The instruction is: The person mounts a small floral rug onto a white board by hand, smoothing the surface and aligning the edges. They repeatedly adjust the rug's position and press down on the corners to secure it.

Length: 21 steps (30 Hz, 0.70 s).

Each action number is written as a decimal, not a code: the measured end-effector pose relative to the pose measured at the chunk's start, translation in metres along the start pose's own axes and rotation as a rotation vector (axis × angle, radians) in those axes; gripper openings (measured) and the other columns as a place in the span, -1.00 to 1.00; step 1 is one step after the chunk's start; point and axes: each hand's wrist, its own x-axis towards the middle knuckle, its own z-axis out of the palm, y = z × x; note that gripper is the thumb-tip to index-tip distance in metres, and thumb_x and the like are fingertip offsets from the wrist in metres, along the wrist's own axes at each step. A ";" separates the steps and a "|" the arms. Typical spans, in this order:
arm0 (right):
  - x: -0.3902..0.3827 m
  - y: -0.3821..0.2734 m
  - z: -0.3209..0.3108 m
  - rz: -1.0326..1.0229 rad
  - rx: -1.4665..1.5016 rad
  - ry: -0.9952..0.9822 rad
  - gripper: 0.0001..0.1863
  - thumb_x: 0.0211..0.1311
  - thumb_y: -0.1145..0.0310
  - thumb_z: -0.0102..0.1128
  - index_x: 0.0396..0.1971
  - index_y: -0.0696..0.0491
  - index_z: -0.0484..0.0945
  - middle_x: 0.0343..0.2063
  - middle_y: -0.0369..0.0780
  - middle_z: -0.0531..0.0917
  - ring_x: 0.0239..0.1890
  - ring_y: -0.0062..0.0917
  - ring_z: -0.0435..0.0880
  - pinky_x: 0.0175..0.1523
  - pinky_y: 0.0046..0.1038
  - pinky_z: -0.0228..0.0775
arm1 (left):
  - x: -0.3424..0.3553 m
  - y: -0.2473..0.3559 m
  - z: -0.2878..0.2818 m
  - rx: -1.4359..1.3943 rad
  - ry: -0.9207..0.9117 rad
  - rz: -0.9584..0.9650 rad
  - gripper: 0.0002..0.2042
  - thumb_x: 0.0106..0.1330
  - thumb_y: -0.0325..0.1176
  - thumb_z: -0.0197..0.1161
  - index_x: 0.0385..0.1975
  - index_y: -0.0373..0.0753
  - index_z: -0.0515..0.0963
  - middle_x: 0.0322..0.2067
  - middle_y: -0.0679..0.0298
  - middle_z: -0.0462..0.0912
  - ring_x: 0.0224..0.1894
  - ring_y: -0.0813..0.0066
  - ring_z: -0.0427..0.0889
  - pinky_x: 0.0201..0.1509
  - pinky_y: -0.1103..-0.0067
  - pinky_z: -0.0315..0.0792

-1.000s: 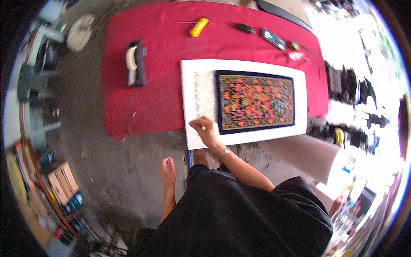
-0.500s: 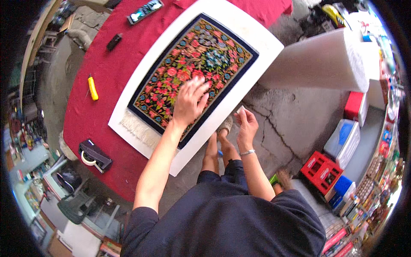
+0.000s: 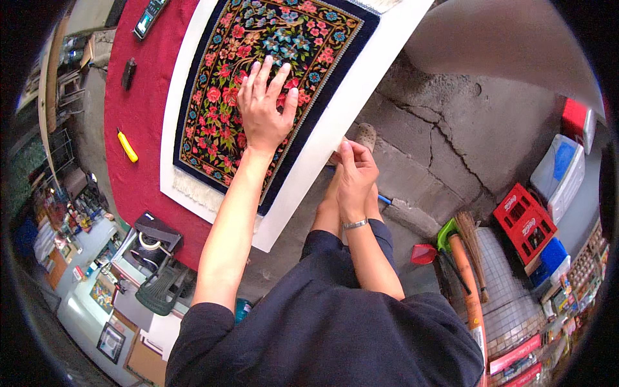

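My left hand [image 3: 263, 109] lies open, fingers spread, on a dark-bordered floral rug [image 3: 213, 97] with pale fringe. The rug rests on a white board [image 3: 314, 155], which lies on a table covered in red cloth [image 3: 138, 97]. My right hand [image 3: 354, 174] is beside the board's near edge, thumb and fingers pinched together; whatever lies between them is too small to make out. On the cloth are a yellow-handled tool [image 3: 127, 145], a phone [image 3: 149, 18], a small black object [image 3: 129, 73] and a black tool [image 3: 152, 233] with a pale handle.
A large pale roll [image 3: 490, 51] stands right of the board. Beyond cracked concrete [image 3: 451, 148] are a red crate [image 3: 525, 219], a lidded plastic box [image 3: 558, 174], a broom [image 3: 474, 251] and a green dustpan [image 3: 446, 235]. A cluttered desk [image 3: 90, 271] is at lower left.
The view has swung round. My left hand went from below the board onto the rug; my right left the board's fringe end for its near edge and has since moved slightly closer in.
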 end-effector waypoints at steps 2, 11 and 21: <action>-0.002 0.000 -0.001 -0.017 -0.019 -0.022 -0.83 0.39 0.43 0.24 -0.19 0.23 0.63 -0.33 -0.27 0.69 -0.31 -0.65 0.67 -0.16 -0.59 0.58 | -0.001 -0.002 -0.001 0.005 0.000 0.005 -0.56 0.33 -0.19 0.27 0.22 -0.02 0.54 0.33 0.18 0.43 0.38 0.07 0.34 0.44 0.19 0.14; 0.003 -0.002 -0.005 -0.022 -0.020 -0.058 -0.84 0.38 0.43 0.24 -0.22 0.24 0.63 -0.31 -0.25 0.69 -0.30 -0.63 0.68 -0.15 -0.57 0.63 | 0.002 0.001 -0.002 -0.017 0.012 0.025 -0.56 0.32 -0.26 0.27 0.22 -0.04 0.54 0.32 0.16 0.45 0.36 0.05 0.37 0.42 0.20 0.17; 0.006 0.002 -0.006 -0.033 -0.037 -0.059 -0.84 0.37 0.43 0.27 -0.24 0.24 0.63 -0.33 -0.25 0.69 -0.35 -0.65 0.67 -0.19 -0.59 0.60 | 0.002 -0.001 -0.001 -0.028 0.010 0.024 -0.57 0.33 -0.25 0.27 0.21 -0.04 0.55 0.31 0.16 0.45 0.36 0.06 0.36 0.42 0.20 0.17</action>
